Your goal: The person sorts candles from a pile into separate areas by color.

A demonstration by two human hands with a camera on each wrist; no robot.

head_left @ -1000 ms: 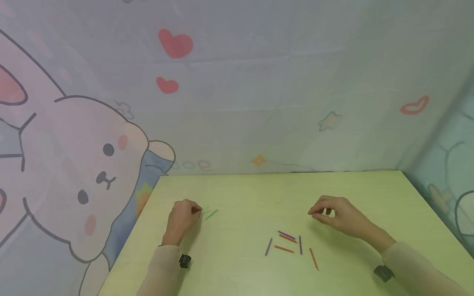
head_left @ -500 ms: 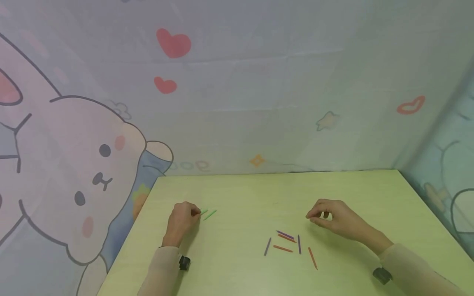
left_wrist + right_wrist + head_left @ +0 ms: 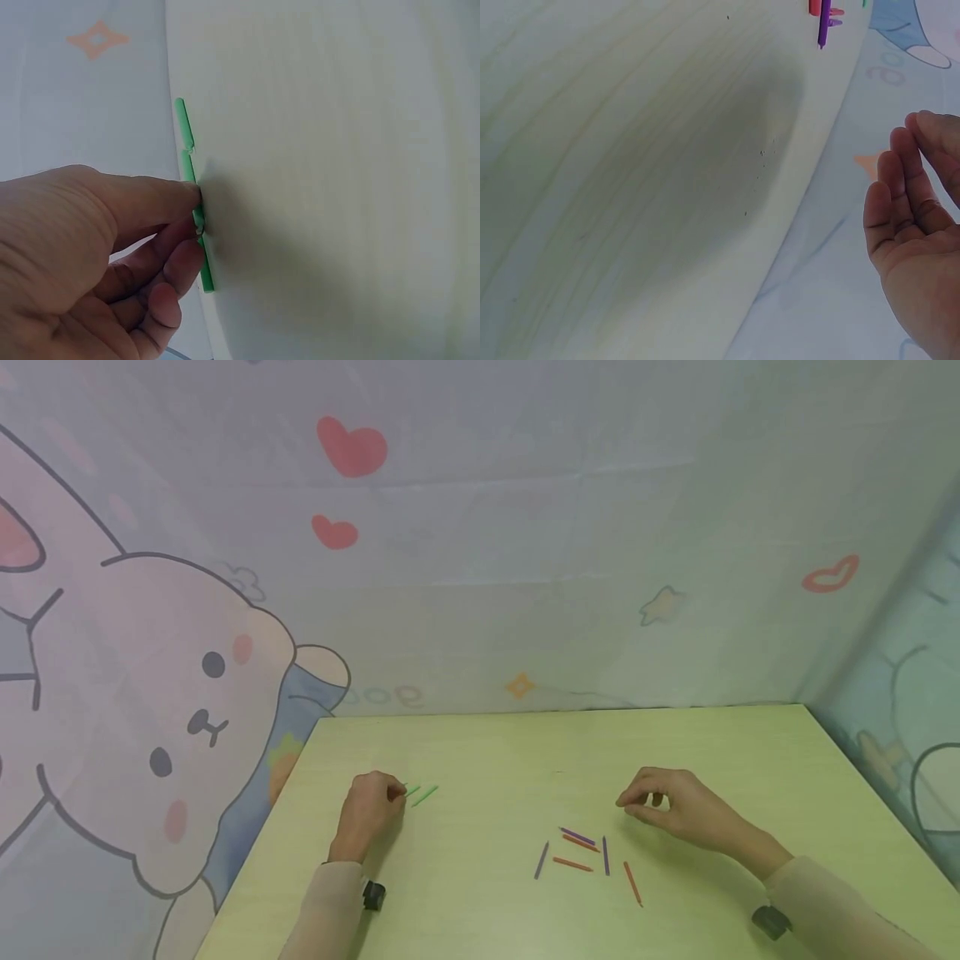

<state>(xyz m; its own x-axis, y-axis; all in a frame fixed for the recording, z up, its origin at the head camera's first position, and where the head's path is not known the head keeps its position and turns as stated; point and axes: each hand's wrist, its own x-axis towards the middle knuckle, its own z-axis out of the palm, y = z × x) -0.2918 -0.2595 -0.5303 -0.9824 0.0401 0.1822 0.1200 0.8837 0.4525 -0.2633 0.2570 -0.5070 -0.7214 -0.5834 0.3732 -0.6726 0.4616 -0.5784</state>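
At the table's left side, my left hand (image 3: 369, 810) pinches a slim green crayon (image 3: 188, 166) between thumb and fingertips, down at the tabletop. A second green crayon (image 3: 425, 796) lies just to its right, almost parallel. Another green piece (image 3: 208, 271) shows beneath the fingers in the left wrist view, partly covered by them. My right hand (image 3: 678, 806) hovers over the right half of the table, fingers loosely bent and thumb near the index fingertip. Nothing shows in its grasp, and the right wrist view has only tabletop and its shadow beside it.
Three purple crayons, one of them upright in view (image 3: 606, 856), and three orange-red crayons, one nearest the front (image 3: 633, 883), lie scattered at the table's middle. The pale yellow-green table (image 3: 465, 910) ends at a printed cloth backdrop (image 3: 480, 610).
The green crayon at my left fingertips has turned a little and now lies nearly parallel to its neighbour. My right hand has sunk slightly. The other crayons have stayed put.
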